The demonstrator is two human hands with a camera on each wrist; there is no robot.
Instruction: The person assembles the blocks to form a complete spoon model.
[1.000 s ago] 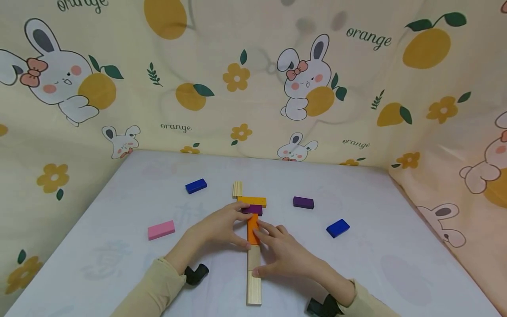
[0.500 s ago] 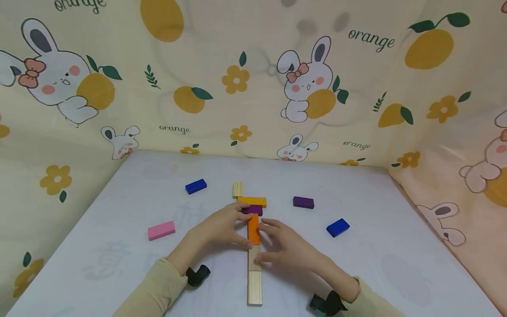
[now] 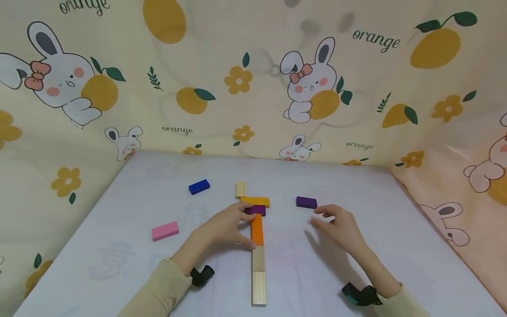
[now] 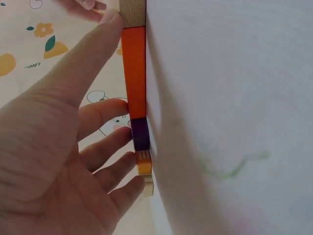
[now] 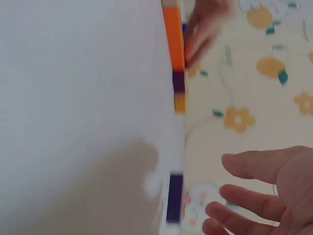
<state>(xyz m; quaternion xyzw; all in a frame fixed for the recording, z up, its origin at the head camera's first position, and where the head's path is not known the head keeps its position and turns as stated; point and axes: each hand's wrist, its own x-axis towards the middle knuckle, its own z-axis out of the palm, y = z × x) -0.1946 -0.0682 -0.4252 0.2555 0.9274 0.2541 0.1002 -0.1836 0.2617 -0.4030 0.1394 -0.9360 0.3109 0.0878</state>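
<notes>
Orange block, spanned by the left hand with thumb and fingers apart, lies nearer than the yellow block, long axis pointing toward it; right hand, likewise parted, hangs to the latter's right.

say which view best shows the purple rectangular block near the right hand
The head view: the purple rectangular block shows sharply, beside the right hand. The right wrist view shows it blurred; the left doesn't.
</notes>
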